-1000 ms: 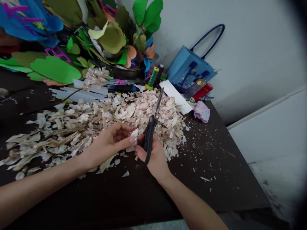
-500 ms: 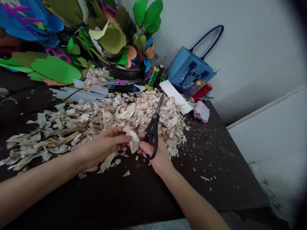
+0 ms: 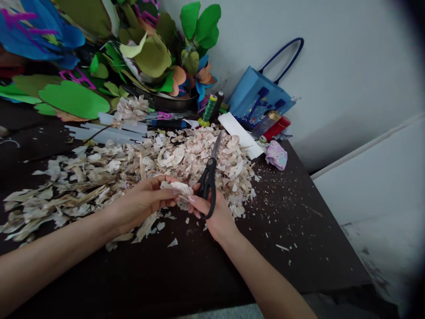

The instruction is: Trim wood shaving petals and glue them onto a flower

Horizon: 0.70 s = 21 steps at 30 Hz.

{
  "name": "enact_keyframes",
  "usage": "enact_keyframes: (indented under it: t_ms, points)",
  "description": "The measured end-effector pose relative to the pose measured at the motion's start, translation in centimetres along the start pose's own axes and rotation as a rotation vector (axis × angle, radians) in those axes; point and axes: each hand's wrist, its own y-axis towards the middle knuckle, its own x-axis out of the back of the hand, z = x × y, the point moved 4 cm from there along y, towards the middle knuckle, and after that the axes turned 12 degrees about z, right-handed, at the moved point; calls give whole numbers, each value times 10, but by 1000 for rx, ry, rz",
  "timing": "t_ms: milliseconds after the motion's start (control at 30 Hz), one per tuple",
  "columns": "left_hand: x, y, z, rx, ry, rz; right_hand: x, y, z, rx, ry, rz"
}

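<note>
My left hand (image 3: 142, 201) pinches a pale dried husk piece (image 3: 179, 189) just in front of a wide heap of husk scraps (image 3: 139, 164) on the dark table (image 3: 265, 239). My right hand (image 3: 214, 212) grips black-handled scissors (image 3: 210, 170), blades closed and pointing away over the heap. Its fingertips also touch the husk piece, so both hands meet at it.
Colourful paper leaves and flowers (image 3: 133, 53) crowd the far left. A blue bag (image 3: 259, 95) leans on the wall, with thread spools (image 3: 209, 108), a red can (image 3: 272, 126), a white strip (image 3: 241, 133) and a small pink cloth (image 3: 276, 155) beside it. The table's edge runs along the right.
The scissors have tilted a little and their tip has dropped closer to the heap. The husk piece has been turned flatter between my fingers. The view has shifted slightly.
</note>
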Motion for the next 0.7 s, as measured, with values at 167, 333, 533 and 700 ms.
enact_keyframes:
  t_ms: [167, 333, 533, 700]
  points:
    - [2, 1, 0, 21, 181, 76, 3, 1, 0, 29, -12, -66]
    - [2, -1, -5, -15, 476, 138, 3, 1, 6, 34, -73, -82]
    - [-3, -4, -13, -185, 619, 84, 1, -1, 7, 65, -55, -71]
    - [-4, -6, -14, -195, 629, 50, -1, 0, 4, 6, -34, -53]
